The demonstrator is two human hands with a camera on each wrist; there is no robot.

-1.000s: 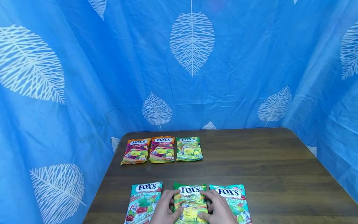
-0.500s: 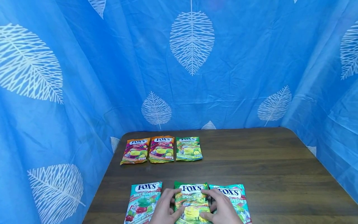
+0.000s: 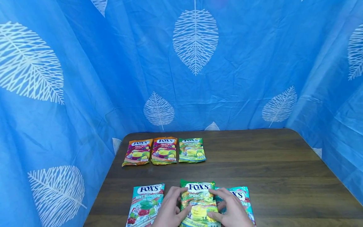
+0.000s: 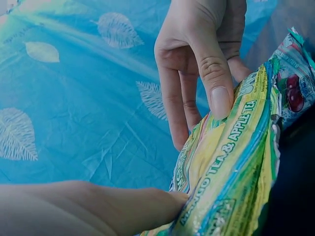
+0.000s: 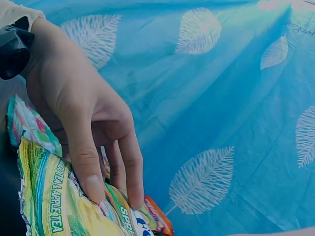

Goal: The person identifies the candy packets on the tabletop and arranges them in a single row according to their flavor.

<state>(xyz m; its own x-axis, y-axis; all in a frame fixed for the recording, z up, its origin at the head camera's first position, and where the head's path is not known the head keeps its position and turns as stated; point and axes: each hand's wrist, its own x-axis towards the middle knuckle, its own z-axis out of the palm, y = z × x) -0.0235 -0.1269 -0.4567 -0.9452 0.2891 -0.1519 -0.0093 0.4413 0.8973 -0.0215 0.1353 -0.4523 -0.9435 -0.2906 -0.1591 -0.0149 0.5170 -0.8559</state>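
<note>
Both my hands grip a green and yellow Fox's Spring Tea candy bag (image 3: 198,195) at the front of the table. My left hand (image 3: 171,208) pinches its left edge, thumb on the printed front. On the right edge my right hand (image 3: 233,208) pinches likewise; in the left wrist view the right thumb (image 4: 220,101) presses the wrapper. A teal Mint Blossom candy bag (image 3: 146,201) lies left of my left hand. Another Mint Blossom bag (image 3: 245,198) lies to the right, partly hidden by the held bag and my right hand.
Farther back on the brown wooden table (image 3: 255,164) lie two orange and purple Fruits candy bags, one at the left (image 3: 138,153) and one beside it, and a second Spring Tea bag (image 3: 192,150). A blue leaf-print curtain (image 3: 235,63) surrounds the table's back and sides.
The held Spring Tea bag has shifted right and slightly up in the head view, both hands moving with it. It covers more of the right Mint Blossom bag. The other bags stay put.
</note>
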